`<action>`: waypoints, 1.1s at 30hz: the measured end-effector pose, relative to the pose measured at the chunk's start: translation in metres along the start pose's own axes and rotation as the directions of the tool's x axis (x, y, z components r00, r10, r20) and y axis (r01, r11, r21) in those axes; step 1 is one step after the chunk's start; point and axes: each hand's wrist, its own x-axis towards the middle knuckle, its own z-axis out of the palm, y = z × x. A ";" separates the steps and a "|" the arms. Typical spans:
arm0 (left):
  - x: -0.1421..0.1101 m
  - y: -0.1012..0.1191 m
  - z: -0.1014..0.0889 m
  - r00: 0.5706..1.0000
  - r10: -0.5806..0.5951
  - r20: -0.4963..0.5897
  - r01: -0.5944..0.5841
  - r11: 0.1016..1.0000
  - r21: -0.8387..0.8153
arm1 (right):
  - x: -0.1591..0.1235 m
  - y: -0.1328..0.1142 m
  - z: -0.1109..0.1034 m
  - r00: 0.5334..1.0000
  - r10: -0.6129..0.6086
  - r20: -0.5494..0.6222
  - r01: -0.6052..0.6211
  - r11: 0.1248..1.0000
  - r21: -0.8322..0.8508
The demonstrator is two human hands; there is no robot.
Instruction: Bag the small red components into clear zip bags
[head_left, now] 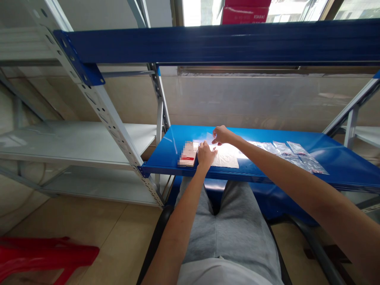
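Left of the off-white sheet (227,158): a pale box (188,153) with a red strip, its print blurred.
Red carton (246,15): high beyond the sheet, before the window; white lettering too small to read.
Blue surface (338,152): glossy, beneath the sheet, glare around it.
Metal rack (103,111): left of the sheet, with pale shelves (74,138).
Red plastic stool (44,259): on the tiled floor (118,233), far left of the sheet.
Clear plastic bags (297,148): right of the sheet, flat; contents indistinct.
Left hand (207,155): at the sheet's left edge, thumb apart from fingers; whether it pinches anything, I cannot tell.
Right hand (222,135): over the sheet's far side, pinching a translucent film (209,137).
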 end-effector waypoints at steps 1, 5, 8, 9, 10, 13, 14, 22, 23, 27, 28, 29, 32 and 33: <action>0.000 0.000 0.000 1.000 0.001 -0.001 -0.001 1.000 -0.001 | 0.001 0.003 0.000 1.000 0.003 -0.008 -0.003 0.999 0.034; 0.000 -0.001 0.001 1.000 -0.005 0.001 0.005 1.000 -0.011 | 0.002 0.014 0.001 0.999 -0.001 -0.049 0.007 0.993 0.118; 0.000 -0.001 0.002 1.000 -0.008 0.000 0.008 1.000 -0.008 | -0.003 0.018 0.002 0.995 -0.017 -0.096 0.030 0.990 0.136; 0.000 -0.001 0.002 1.000 -0.008 0.000 0.008 1.000 -0.007 | -0.005 0.018 0.002 0.994 -0.026 -0.111 0.041 0.989 0.139; 0.000 -0.001 0.003 1.000 -0.009 0.000 0.009 1.000 -0.006 | -0.008 0.018 0.002 0.992 -0.035 -0.124 0.052 0.989 0.142; 0.001 -0.002 0.003 1.000 -0.014 -0.001 0.014 1.000 -0.006 | -0.012 0.018 0.003 0.987 -0.041 -0.155 0.067 0.985 0.161; 0.001 -0.002 0.003 1.000 -0.014 -0.002 0.014 1.000 -0.008 | -0.013 0.018 0.004 0.985 -0.038 -0.167 0.067 0.982 0.178; 0.000 0.000 0.000 1.000 -0.008 0.008 0.008 1.000 -0.005 | -0.016 0.021 0.009 0.970 -0.073 -0.232 0.114 0.979 0.166; 0.000 0.000 0.000 1.000 -0.008 0.007 0.008 1.000 -0.003 | -0.016 0.021 0.009 0.969 -0.079 -0.234 0.117 0.981 0.153; -0.001 0.001 -0.002 1.000 -0.008 0.008 0.008 1.000 0.000 | -0.015 0.019 0.009 0.969 -0.068 -0.236 0.098 0.988 0.118; -0.001 0.001 -0.002 1.000 -0.009 0.010 0.009 1.000 0.001 | -0.015 0.019 0.009 0.970 -0.061 -0.235 0.089 0.990 0.113; -0.001 0.002 -0.002 1.000 -0.010 0.011 0.010 1.000 0.001 | -0.014 0.019 0.008 0.971 -0.053 -0.234 0.080 0.991 0.109; -0.001 0.001 -0.001 1.000 -0.013 0.010 0.013 1.000 0.002 | -0.014 0.020 0.008 0.972 -0.044 -0.231 0.071 0.992 0.109; -0.001 0.001 -0.001 1.000 -0.013 0.007 0.013 1.000 0.001 | -0.014 0.020 0.008 0.972 -0.047 -0.232 0.075 0.991 0.114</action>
